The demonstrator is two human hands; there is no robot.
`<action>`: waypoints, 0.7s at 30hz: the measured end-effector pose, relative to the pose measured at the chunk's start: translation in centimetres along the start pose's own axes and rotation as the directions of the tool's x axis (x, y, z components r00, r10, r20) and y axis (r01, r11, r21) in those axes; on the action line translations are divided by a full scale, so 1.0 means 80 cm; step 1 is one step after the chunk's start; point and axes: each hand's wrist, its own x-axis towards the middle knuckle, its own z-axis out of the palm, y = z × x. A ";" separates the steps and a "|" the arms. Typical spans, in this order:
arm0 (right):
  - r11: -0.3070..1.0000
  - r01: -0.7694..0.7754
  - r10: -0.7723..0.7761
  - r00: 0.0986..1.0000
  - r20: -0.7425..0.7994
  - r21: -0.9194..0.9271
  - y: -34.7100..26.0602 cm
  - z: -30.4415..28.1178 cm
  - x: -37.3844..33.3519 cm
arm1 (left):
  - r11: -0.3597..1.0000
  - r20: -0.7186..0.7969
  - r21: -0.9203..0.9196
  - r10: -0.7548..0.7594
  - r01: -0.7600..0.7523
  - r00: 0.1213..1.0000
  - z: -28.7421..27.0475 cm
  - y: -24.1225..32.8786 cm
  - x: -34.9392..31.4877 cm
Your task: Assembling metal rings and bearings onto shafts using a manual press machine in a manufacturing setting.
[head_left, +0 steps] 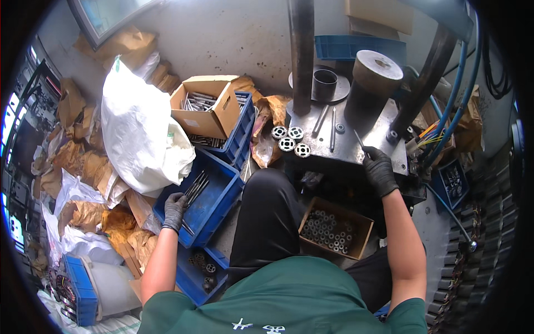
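My left hand [175, 211], in a dark grey glove, is at the blue bin [214, 210] on my left. Its fingers are curled at the near ends of several slim metal shafts [196, 188]. My right hand [379, 167], in a black glove, is over the right part of the steel press table [350, 146], closed on a thin metal rod [359, 137] that points up and away. Two more shafts, a longer one [333, 129] and a shorter one [320, 121], lie on the table, with a small ring [340, 128] beside them. Several round slotted metal cores [287, 144] sit at its left edge.
A thick dark cylinder [367, 89] and steel columns [301, 55] stand on the press. A cardboard box of shafts [208, 104] rests on another blue bin. Below the table is a box of small rings [336, 227]. A white sack [139, 128] leans at left; blue hoses [466, 106] hang right.
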 end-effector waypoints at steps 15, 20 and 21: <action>0.890 0.232 -0.243 0.970 0.023 -0.392 -0.063 0.015 0.047 | 0.931 0.703 -0.152 -0.134 0.332 0.698 0.332 0.204 0.006; 0.954 0.274 -0.260 0.958 0.119 -0.123 -0.073 -0.059 -0.062 | 0.882 0.875 -0.117 -0.126 0.456 0.467 0.414 0.200 0.077; 0.953 0.285 -0.266 0.950 0.160 -0.106 -0.064 -0.077 -0.079 | 0.852 0.943 -0.173 -0.001 0.495 0.332 0.419 0.192 0.091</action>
